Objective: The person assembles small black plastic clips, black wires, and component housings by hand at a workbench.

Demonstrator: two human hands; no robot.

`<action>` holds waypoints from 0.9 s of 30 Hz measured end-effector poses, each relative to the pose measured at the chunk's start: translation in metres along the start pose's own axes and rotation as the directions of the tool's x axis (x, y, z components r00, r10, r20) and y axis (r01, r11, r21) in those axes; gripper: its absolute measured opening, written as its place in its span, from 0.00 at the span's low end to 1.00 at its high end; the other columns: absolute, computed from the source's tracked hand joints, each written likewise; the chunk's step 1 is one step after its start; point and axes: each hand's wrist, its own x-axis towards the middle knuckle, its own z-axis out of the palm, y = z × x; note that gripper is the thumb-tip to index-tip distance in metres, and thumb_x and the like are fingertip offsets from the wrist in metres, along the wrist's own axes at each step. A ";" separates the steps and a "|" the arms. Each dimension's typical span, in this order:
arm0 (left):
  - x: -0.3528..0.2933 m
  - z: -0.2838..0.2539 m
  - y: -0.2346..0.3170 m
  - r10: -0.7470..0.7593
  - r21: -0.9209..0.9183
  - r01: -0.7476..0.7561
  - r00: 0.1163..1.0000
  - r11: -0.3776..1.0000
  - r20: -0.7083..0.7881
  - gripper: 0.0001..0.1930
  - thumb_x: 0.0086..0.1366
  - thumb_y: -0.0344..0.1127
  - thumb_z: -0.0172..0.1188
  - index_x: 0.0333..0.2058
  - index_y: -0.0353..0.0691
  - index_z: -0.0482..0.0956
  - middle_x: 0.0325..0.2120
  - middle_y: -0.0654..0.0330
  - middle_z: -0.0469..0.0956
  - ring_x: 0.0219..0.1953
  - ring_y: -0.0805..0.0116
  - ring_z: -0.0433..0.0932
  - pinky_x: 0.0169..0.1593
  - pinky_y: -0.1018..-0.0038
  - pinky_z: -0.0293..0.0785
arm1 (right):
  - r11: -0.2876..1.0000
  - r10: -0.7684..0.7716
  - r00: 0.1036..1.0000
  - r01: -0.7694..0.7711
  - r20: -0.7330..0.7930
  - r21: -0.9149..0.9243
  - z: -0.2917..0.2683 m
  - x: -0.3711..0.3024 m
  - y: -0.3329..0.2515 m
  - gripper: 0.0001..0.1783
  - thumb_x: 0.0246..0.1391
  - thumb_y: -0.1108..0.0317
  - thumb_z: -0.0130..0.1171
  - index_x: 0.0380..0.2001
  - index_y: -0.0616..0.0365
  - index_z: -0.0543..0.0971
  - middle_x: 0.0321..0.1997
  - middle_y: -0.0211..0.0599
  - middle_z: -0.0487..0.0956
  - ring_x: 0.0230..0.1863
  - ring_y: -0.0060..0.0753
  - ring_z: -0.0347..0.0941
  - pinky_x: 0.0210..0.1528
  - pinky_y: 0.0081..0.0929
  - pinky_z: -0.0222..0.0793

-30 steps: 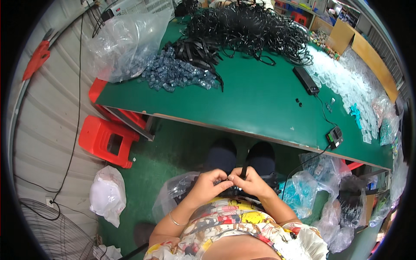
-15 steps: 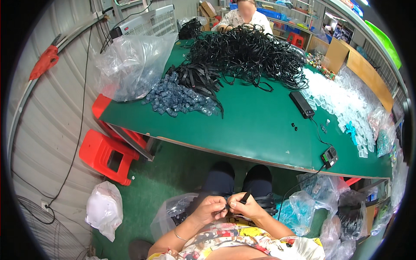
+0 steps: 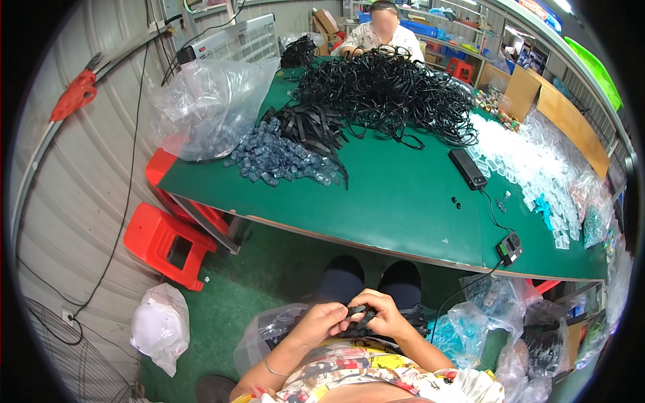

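Note:
Close above my lap, a short black strap (image 3: 366,318) is held between my two hands. My left hand (image 3: 323,322) pinches one end of it with thumb and fingers. My right hand (image 3: 383,316) is closed around the other part, where the strap appears bent into a loop. Fingers cover much of it, so any small part at the join cannot be made out. Below the hands, more black straps (image 3: 418,321) lie by my right thigh, and a clear plastic bag (image 3: 259,336) rests at my left side.
The green table (image 3: 396,195) ahead bears tangled black cords (image 3: 390,94), flat black straps (image 3: 312,127), smoky plastic pieces (image 3: 275,158) and clear pieces (image 3: 531,168). A black power box (image 3: 467,168) is wired to a device (image 3: 510,248). Red stools (image 3: 164,245) stand left; a person (image 3: 386,33) sits opposite.
My right hand has turned and shifted slightly up and left. The strap that stuck up beyond its fingers now lies bent between both hands. The left hand stays pinched.

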 end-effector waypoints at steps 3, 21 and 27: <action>0.000 -0.003 -0.010 -0.006 -0.345 0.040 0.995 0.938 0.100 0.14 0.61 0.42 0.53 0.31 0.34 0.73 0.22 0.63 0.72 0.21 0.80 0.66 0.25 0.86 0.61 | 0.978 0.077 0.997 -0.071 -0.023 0.195 0.005 -0.007 0.006 0.09 0.43 0.77 0.57 0.32 0.62 0.76 0.30 0.34 0.72 0.27 0.20 0.67 0.25 0.15 0.61; 0.022 0.009 0.033 0.328 -0.360 -0.345 0.938 0.867 -0.109 0.10 0.64 0.39 0.47 0.35 0.38 0.67 0.23 0.61 0.68 0.28 0.70 0.67 0.37 0.73 0.66 | 0.943 0.041 0.999 -0.045 -0.020 -0.328 -0.016 0.021 -0.012 0.09 0.48 0.71 0.53 0.33 0.65 0.71 0.28 0.44 0.72 0.29 0.38 0.70 0.34 0.27 0.66; 0.020 0.027 0.042 0.602 0.613 -0.466 0.798 0.638 -0.019 0.08 0.56 0.32 0.59 0.32 0.36 0.71 0.23 0.65 0.71 0.25 0.79 0.68 0.29 0.80 0.66 | 0.965 0.104 0.988 -0.072 0.118 -0.250 -0.012 0.022 -0.013 0.11 0.49 0.67 0.54 0.32 0.62 0.70 0.26 0.46 0.73 0.27 0.47 0.71 0.29 0.33 0.66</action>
